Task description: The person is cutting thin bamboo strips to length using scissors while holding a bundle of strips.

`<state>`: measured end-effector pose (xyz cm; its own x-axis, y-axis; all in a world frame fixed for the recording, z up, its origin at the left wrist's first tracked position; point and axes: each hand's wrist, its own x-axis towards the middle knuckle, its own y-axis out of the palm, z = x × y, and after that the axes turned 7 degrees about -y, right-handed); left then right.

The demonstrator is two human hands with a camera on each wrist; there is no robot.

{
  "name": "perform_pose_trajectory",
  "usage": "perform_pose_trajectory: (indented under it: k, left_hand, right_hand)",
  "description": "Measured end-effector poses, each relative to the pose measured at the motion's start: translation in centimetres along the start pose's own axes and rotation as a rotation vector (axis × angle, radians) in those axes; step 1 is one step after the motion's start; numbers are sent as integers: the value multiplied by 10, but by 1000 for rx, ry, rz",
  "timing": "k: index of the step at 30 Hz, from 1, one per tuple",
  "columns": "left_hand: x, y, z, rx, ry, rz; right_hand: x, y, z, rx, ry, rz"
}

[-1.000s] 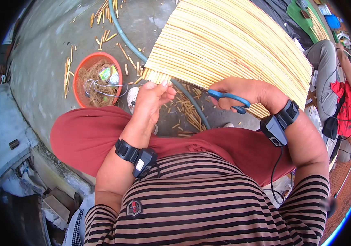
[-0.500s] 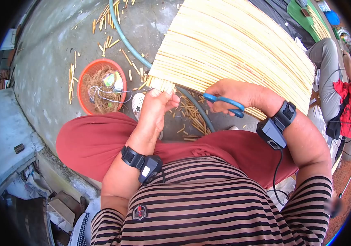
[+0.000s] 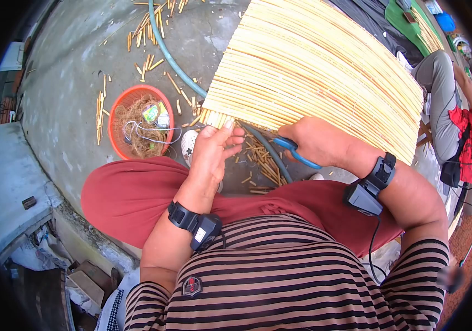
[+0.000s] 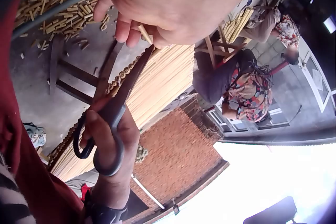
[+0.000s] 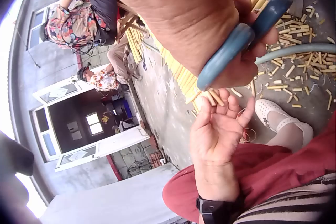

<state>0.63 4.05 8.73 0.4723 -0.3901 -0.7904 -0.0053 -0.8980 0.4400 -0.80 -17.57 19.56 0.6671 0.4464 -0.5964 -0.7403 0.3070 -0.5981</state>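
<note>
A mat of pale yellow reed sticks (image 3: pixel 313 66), bound in rows, slopes away in front of me. At its near left corner my left hand (image 3: pixel 209 151) pinches the stick ends (image 3: pixel 212 117) between thumb and fingers. One cut stick end (image 4: pixel 145 34) pokes out between those fingers in the left wrist view. My right hand (image 3: pixel 321 144) grips blue-handled scissors (image 3: pixel 302 158), fingers through the loops, beside the mat's near edge. In the left wrist view the dark scissor blades (image 4: pixel 135 77) lie close together, tips right at the left hand's fingers.
An orange basket (image 3: pixel 115 144) with tangled brown fibre and white cord stands at left. A blue-green hose (image 3: pixel 174 63) runs under the mat. Cut reed pieces (image 3: pixel 263 160) litter the concrete floor. Another person in red (image 3: pixel 470 149) sits at right; others sit farther off (image 5: pixel 79 22).
The right hand has turned and the scissor loops appear closer together than before. The left hand stays at the mat's corner, its fingers spread a little more. The head view has shifted slightly.
</note>
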Motion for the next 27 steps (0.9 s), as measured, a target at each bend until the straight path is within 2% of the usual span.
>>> perform_pose_trajectory:
  k: [2, 5, 8, 20, 27]
  left_hand:
    - [2, -1, 2, -9, 11, -5]
    - [5, -4, 3, 4, 22, 9]
    - [5, -3, 4, 12, 14, -1]
    - [3, -1, 2, 14, 6, -13]
    - [2, 0, 2, 14, 22, -8]
  right_hand:
    - [0, -5, -5, 131, -13, 81]
    - [0, -23, -4, 340, 145, 328]
    - [0, -26, -5, 556, 224, 333]
    - [7, -28, -2, 573, 230, 346]
    - [12, -20, -6, 613, 172, 325]
